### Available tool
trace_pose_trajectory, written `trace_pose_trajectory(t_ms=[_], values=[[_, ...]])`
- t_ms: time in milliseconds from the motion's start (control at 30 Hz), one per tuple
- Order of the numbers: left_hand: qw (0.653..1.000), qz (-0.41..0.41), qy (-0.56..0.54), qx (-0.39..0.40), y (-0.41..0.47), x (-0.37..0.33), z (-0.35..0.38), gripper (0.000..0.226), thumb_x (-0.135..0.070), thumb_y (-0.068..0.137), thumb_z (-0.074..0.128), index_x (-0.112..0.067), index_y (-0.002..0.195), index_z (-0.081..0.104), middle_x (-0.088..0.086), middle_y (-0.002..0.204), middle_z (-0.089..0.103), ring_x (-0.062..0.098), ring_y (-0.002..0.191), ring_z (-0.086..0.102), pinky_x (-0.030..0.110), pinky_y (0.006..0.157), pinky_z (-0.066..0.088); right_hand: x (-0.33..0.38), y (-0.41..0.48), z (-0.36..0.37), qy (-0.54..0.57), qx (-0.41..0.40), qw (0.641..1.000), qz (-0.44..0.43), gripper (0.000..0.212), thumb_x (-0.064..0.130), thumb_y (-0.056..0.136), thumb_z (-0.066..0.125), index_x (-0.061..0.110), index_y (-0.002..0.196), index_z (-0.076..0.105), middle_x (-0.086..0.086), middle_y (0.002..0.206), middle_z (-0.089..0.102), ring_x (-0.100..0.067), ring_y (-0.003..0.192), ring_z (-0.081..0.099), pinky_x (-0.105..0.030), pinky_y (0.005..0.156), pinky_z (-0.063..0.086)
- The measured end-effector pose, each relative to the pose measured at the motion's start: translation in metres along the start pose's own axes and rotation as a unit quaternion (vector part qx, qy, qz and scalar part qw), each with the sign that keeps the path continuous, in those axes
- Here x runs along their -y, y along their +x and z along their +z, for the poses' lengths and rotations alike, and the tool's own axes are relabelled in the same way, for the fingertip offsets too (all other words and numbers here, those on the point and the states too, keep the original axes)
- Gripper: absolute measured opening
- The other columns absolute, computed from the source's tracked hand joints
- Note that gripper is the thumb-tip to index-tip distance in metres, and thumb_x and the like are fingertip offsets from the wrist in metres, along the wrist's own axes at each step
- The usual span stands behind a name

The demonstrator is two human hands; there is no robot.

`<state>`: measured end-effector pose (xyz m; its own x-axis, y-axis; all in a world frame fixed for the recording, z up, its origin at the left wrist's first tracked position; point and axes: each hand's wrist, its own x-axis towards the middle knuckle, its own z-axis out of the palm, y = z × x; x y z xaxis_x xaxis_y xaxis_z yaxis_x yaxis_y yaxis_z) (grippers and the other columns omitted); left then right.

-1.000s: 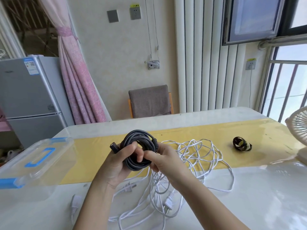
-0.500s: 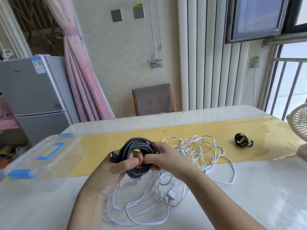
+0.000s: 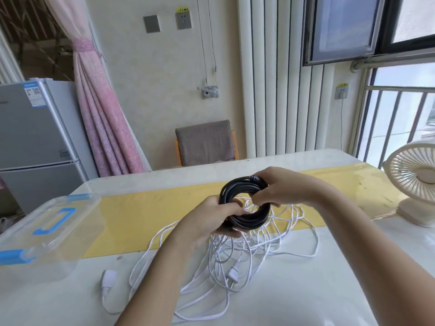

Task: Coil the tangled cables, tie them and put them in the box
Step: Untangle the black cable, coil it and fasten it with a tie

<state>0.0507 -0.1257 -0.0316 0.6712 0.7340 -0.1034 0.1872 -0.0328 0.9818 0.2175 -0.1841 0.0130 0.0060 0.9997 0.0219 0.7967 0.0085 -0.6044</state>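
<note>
A black cable wound into a round coil is held up above the table between both hands. My left hand grips its lower left side, thumb through the ring. My right hand grips the upper right side, fingers curled over the strands. Under the hands a white cable lies in a loose tangle on the table, its plug near the front and a white socket end to the left. A clear plastic box with blue clips, lid on, stands at the left table edge.
A white desk fan stands at the right edge of the table. A yellow runner crosses the white table. Behind are a grey chair, a fridge and a pink curtain.
The view has shifted left, so the hands and the black coil sit further right and higher. My right hand has moved from the coil's middle to its upper right side. The black strap roll is out of sight.
</note>
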Motion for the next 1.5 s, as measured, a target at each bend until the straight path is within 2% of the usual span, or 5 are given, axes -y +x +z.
trace_pose_trajectory(t_ms=[300,600,867,1167,1500], values=[[0.998,-0.012,0.040,0.037,0.053,-0.019,0.041,0.016,-0.014,0.093,0.045,-0.003,0.103,0.052,0.016,0.067,0.067,0.014,0.043,0.031,0.019,0.038,0.023,-0.033,0.006,-0.052,-0.090,0.028,0.993,0.065,0.013,0.016,0.078,0.059,0.013,0.068,0.052,0.002,0.049,0.045,-0.015,0.046,0.037,-0.024,0.049,0.029],[0.992,-0.029,-0.114,-0.053,0.099,-0.017,0.059,0.012,-0.009,0.095,0.042,-0.005,0.084,0.043,0.020,0.066,0.066,0.013,0.042,0.033,0.021,0.039,0.020,-0.095,0.010,-0.065,0.201,-0.146,0.968,-0.021,0.058,0.051,0.078,0.062,0.032,0.132,0.051,0.002,0.098,0.065,-0.015,0.072,0.063,-0.031,0.071,0.053],[0.983,-0.044,-0.166,-0.063,0.104,-0.007,0.060,0.013,-0.009,0.095,0.041,-0.006,0.083,0.045,0.016,0.064,0.066,0.012,0.040,0.033,0.018,0.034,0.022,-0.218,0.012,-0.018,0.016,-0.300,0.914,0.275,0.049,0.033,0.085,0.068,0.010,0.127,0.058,-0.012,0.126,0.060,-0.027,0.115,0.055,-0.032,0.085,0.040],[0.977,-0.044,-0.196,-0.065,0.101,-0.004,0.061,0.017,-0.010,0.096,0.042,-0.008,0.079,0.042,0.018,0.067,0.066,0.013,0.042,0.033,0.018,0.035,0.023,-0.230,0.013,0.006,-0.071,-0.331,0.894,0.295,0.035,0.025,0.089,0.061,0.015,0.056,0.055,-0.005,0.063,0.048,-0.027,0.071,0.046,-0.029,0.047,0.024],[0.978,-0.042,-0.198,-0.058,0.097,-0.001,0.061,0.015,-0.011,0.095,0.043,-0.009,0.080,0.043,0.017,0.068,0.067,0.013,0.045,0.034,0.018,0.038,0.023,-0.215,0.007,0.001,0.004,-0.393,0.892,0.225,0.016,0.016,0.088,0.064,0.007,0.080,0.075,-0.007,0.072,0.057,-0.027,0.075,0.052,-0.028,0.053,0.031]])
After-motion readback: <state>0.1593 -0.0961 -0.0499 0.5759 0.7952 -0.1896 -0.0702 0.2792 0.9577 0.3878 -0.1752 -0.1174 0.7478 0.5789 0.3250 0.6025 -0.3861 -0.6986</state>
